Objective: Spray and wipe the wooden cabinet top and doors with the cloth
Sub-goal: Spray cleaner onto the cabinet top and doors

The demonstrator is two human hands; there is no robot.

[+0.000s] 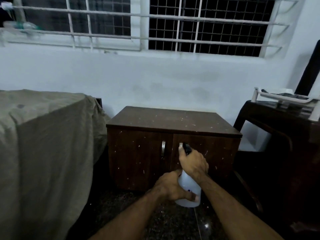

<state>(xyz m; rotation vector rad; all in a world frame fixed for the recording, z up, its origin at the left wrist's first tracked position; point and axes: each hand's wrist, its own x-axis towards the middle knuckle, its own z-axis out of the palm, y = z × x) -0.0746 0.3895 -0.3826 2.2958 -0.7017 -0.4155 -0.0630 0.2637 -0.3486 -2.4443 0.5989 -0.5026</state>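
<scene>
A low dark wooden cabinet (171, 122) stands against the white wall, its top and two doors flecked with pale specks. Each door has a metal handle near the middle seam. In front of the right door I hold a white spray bottle (186, 183) with a black nozzle head. My left hand (170, 187) wraps the bottle's body near its base. My right hand (193, 163) grips the neck and black trigger head, which points at the cabinet. No cloth is in view.
A bed or bulky piece draped in an olive sheet (43, 135) fills the left side. A dark wooden chair (280, 135) stands to the right with a white rack (284, 99) on it. The floor (173, 222) is dark speckled stone. A barred window (207, 26) is above.
</scene>
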